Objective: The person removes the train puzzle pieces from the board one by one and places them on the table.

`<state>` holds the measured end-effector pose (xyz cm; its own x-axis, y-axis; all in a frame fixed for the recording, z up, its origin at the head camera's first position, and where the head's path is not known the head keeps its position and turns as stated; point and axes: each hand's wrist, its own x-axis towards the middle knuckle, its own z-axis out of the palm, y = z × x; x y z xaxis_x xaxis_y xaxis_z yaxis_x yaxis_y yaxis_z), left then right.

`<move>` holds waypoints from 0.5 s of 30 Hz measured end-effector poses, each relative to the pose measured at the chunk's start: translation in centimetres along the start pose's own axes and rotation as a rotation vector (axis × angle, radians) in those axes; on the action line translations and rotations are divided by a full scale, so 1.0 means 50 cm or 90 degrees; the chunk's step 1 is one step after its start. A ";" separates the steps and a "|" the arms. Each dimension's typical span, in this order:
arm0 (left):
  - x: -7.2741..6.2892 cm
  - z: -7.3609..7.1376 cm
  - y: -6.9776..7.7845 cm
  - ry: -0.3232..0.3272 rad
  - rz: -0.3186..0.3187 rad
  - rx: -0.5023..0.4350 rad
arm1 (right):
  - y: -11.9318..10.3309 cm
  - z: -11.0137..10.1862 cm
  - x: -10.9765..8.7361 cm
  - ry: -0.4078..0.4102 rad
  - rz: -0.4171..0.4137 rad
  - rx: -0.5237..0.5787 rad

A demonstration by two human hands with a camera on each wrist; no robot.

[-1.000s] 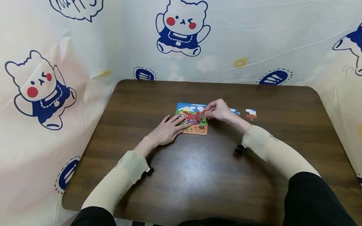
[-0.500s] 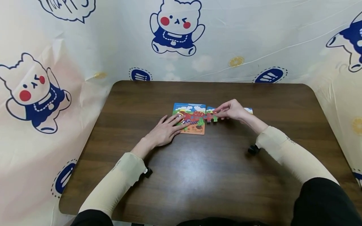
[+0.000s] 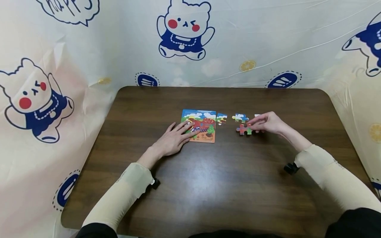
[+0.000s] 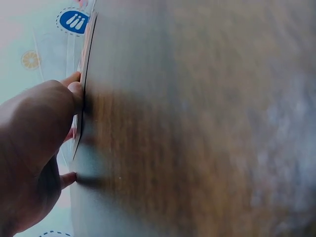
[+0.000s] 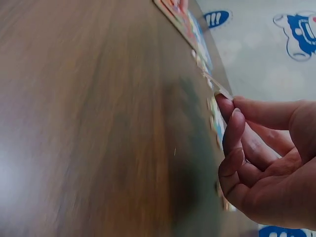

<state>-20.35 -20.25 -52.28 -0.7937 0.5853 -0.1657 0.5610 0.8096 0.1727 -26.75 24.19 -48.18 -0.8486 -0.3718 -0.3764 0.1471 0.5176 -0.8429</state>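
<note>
A colourful puzzle board with a red vehicle, clouds and an orange lower part lies on the table. My left hand rests flat on its lower left, fingers spread. Between thumb and fingertips, my right hand pinches a red and green puzzle piece; the right wrist view shows this piece edge-on, tilted above the tabletop. A blue and yellow puzzle piece lies close beside the board's right edge. Farther right is another sky-coloured piece. A third piece is mostly hidden behind my right hand.
The brown wooden table has rounded corners. Behind it and at its sides hangs a pale curtain printed with cartoon bears. Small black devices sit at both wrists, below the pale sleeve covers.
My right hand has moved right, away from the board's right edge, carrying the red and green puzzle piece. The blue and yellow piece stays beside the board. My left hand stays on the board.
</note>
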 end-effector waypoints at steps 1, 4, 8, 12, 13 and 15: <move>0.001 0.002 0.001 0.004 0.004 0.008 | 0.008 -0.006 -0.006 0.001 0.003 -0.003; 0.003 0.007 0.002 0.015 0.013 0.024 | 0.032 -0.027 -0.023 0.009 0.015 -0.007; 0.004 0.006 0.002 0.013 0.012 0.025 | 0.058 -0.048 -0.040 0.026 0.026 -0.017; 0.004 0.002 0.001 0.002 0.004 0.024 | 0.075 -0.056 -0.051 0.043 0.022 -0.035; 0.004 0.001 0.000 0.000 0.003 0.023 | 0.077 -0.055 -0.053 0.048 0.020 -0.039; 0.004 0.000 -0.001 0.001 0.005 0.019 | 0.081 -0.052 -0.056 0.058 0.011 -0.054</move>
<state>-20.52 -20.18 -52.29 -0.7893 0.5920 -0.1627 0.5743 0.8056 0.1452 -25.12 29.34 -49.53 -0.8897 -0.2926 -0.3503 0.1213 0.5882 -0.7996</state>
